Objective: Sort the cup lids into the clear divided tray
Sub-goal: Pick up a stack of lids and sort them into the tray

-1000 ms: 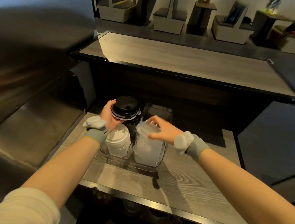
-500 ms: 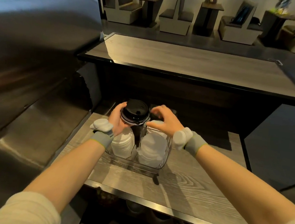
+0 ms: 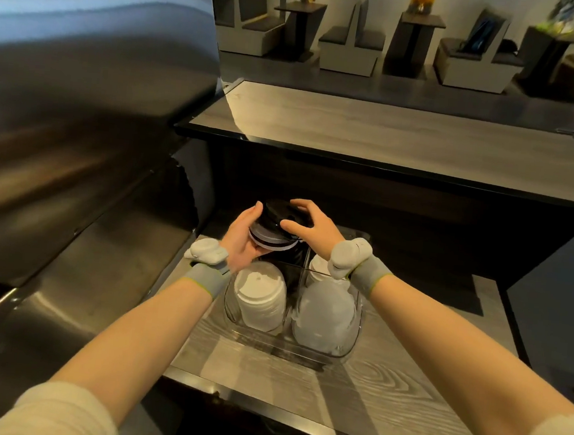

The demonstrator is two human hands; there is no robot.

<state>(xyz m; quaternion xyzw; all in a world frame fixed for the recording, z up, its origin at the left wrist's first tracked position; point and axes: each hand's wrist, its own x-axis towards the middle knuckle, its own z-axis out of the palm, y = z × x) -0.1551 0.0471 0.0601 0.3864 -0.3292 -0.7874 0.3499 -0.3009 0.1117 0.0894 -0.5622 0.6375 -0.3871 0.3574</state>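
Observation:
A clear divided tray (image 3: 303, 347) stands on a grey wood-grain shelf. Its near left compartment holds a stack of white lids (image 3: 259, 297); its near right one holds a stack of translucent lids (image 3: 325, 318). More white lids (image 3: 319, 266) show in the far right compartment. My left hand (image 3: 241, 239) grips a stack of black lids (image 3: 273, 223) from the left, above the tray's far left compartment. My right hand (image 3: 312, 224) lies over the top of the same black stack, fingers spread on it.
A large stainless steel appliance (image 3: 79, 132) fills the left side, close to my left arm. Behind the tray a dark counter front rises to a raised wood-grain counter (image 3: 388, 132). The shelf's metal front edge (image 3: 297, 420) lies near me. Café seating (image 3: 347, 47) is in the background.
My right hand left the translucent lids in the near right compartment and moved up and back onto the black lid stack. My left hand kept hold of that stack.

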